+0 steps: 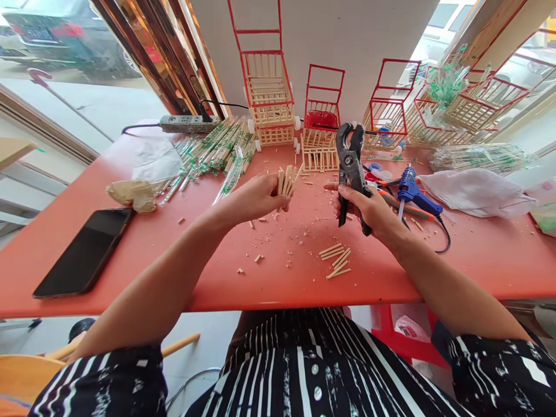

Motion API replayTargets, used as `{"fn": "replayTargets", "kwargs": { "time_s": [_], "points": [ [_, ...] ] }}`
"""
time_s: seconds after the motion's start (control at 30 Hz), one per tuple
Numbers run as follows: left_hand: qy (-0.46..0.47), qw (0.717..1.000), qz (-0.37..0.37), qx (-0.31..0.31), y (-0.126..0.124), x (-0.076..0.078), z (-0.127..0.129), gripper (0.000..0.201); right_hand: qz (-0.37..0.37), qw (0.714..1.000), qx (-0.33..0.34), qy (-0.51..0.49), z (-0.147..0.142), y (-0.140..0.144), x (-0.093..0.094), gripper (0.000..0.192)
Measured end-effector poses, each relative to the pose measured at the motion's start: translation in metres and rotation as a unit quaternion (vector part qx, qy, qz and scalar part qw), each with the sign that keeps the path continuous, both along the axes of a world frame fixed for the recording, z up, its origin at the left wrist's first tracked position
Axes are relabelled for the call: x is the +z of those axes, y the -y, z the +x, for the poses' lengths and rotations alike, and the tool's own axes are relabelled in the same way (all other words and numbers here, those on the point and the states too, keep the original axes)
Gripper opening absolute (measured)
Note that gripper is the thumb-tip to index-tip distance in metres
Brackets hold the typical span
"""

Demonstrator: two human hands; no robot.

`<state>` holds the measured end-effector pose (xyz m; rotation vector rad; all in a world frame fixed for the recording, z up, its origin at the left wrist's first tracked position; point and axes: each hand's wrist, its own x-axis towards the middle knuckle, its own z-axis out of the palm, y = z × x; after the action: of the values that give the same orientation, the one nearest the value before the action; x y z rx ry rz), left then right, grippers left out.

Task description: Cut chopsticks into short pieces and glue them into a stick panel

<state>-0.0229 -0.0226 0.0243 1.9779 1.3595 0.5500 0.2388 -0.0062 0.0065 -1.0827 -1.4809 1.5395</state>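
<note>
My left hand (264,197) is closed round a small bundle of thin wooden sticks (287,179), their ends poking up past the fingers. In my right hand (360,202) is a black pipe cutter (351,162), held by its handles with the hooked jaw pointing up and away from me. The cutter and the bundle are apart from each other. Several short cut sticks (336,260) lie on the red table (269,284) below my right hand. Wood crumbs and small offcuts (259,258) are scattered between my hands.
Small stick-built carts (269,87) with red handles line the back. Wrapped chopsticks (217,150) lie behind my left hand, near a power strip (186,123). A phone (84,252) rests at left. A blue glue gun (412,191) and white cloth (478,194) are at right.
</note>
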Motion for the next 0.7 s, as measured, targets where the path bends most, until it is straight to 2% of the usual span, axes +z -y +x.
{"fn": "replayTargets", "kwargs": {
  "time_s": [0.1, 0.2, 0.3, 0.47, 0.7],
  "points": [
    [-0.13, 0.99, 0.034, 0.042, 0.01, 0.001, 0.004, 0.013, 0.017, 1.0, -0.002, 0.015, 0.001, 0.001, 0.002, 0.034],
    [-0.238, 0.967, 0.09, 0.011, 0.02, -0.009, 0.02, 0.011, 0.013, 1.0, -0.006, 0.005, 0.001, 0.002, 0.005, 0.034],
    [-0.302, 0.95, 0.083, 0.008, 0.025, -0.018, 0.034, 0.011, 0.005, 1.0, -0.006, 0.0, 0.0, 0.003, 0.006, 0.036],
    [-0.297, 0.951, 0.086, 0.032, 0.021, -0.023, 0.034, 0.016, 0.011, 1.0, -0.004, 0.002, 0.001, 0.002, 0.005, 0.034],
    [-0.238, 0.96, 0.141, 0.044, 0.014, -0.037, 0.024, 0.013, 0.008, 1.0, -0.008, 0.01, 0.002, 0.0, 0.005, 0.037]
  ]
}}
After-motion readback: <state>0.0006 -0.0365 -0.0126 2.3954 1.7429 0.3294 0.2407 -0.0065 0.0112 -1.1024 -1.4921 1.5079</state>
